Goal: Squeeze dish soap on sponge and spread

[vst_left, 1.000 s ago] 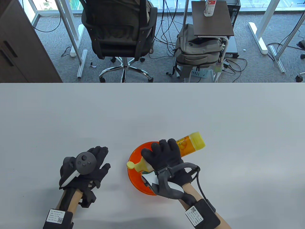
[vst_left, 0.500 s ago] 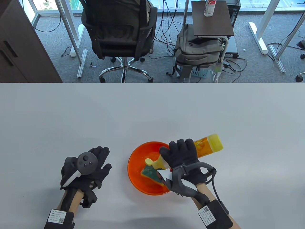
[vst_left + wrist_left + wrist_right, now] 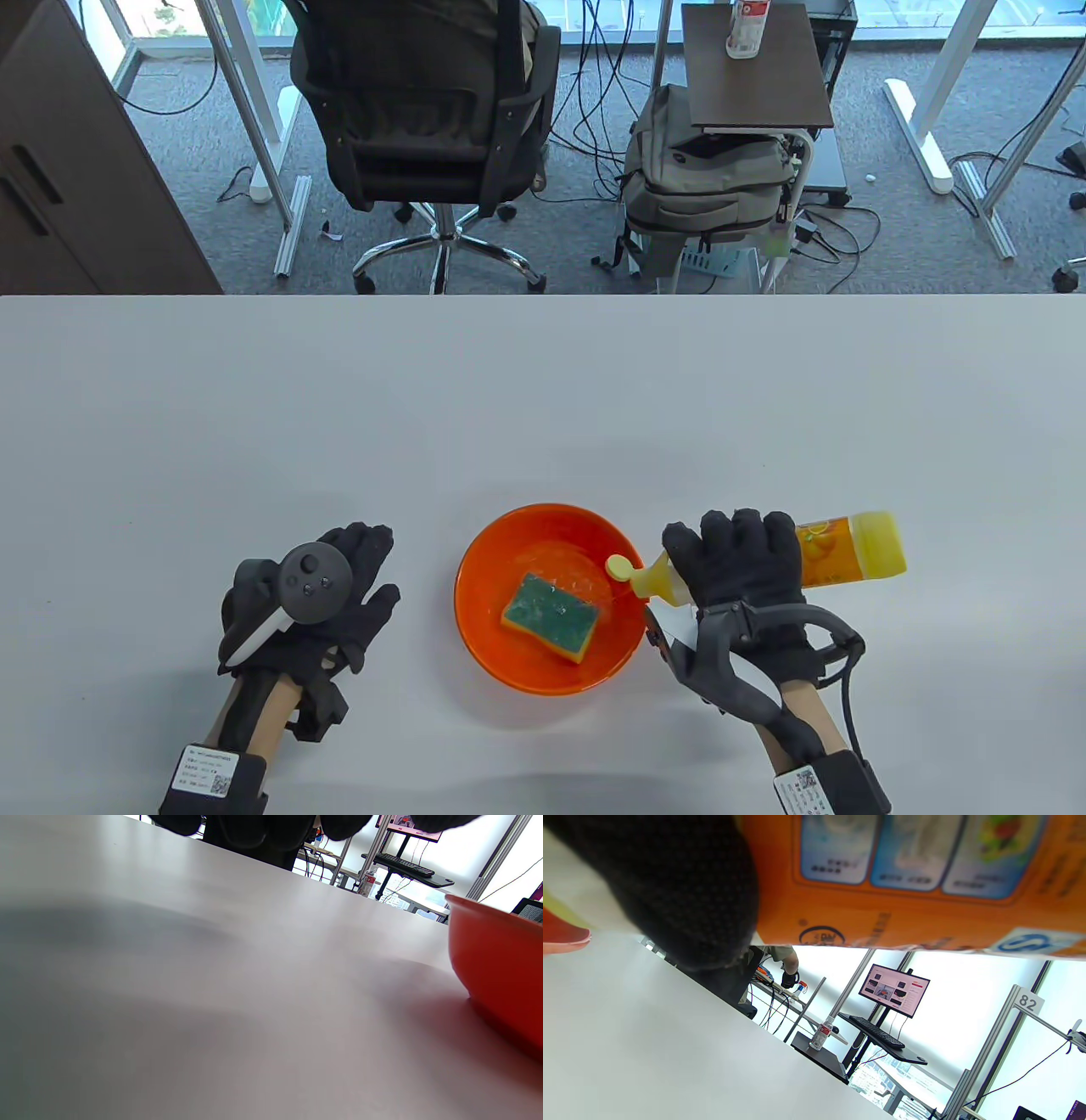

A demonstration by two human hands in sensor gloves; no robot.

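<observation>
A green and yellow sponge [image 3: 550,626] lies in an orange bowl [image 3: 492,662] at the table's front centre. My right hand [image 3: 736,562] grips a yellow dish soap bottle [image 3: 848,552] lying sideways, its cap [image 3: 618,568] over the bowl's right rim. The bottle's orange label [image 3: 903,878] fills the top of the right wrist view, with a gloved finger [image 3: 683,891] beside it. My left hand [image 3: 339,594] rests flat on the table left of the bowl, fingers spread and holding nothing. The bowl's side [image 3: 500,984] shows at the right of the left wrist view.
The grey table [image 3: 543,407] stretches far behind the bowl. Beyond its far edge stand an office chair [image 3: 424,127], a grey backpack [image 3: 704,187] and a small side table [image 3: 755,68] with a bottle on it.
My right hand has carried the bottle to the right, off the middle of the bowl, uncovering the sponge. The cap now sits over the right rim. My left hand has stayed put.
</observation>
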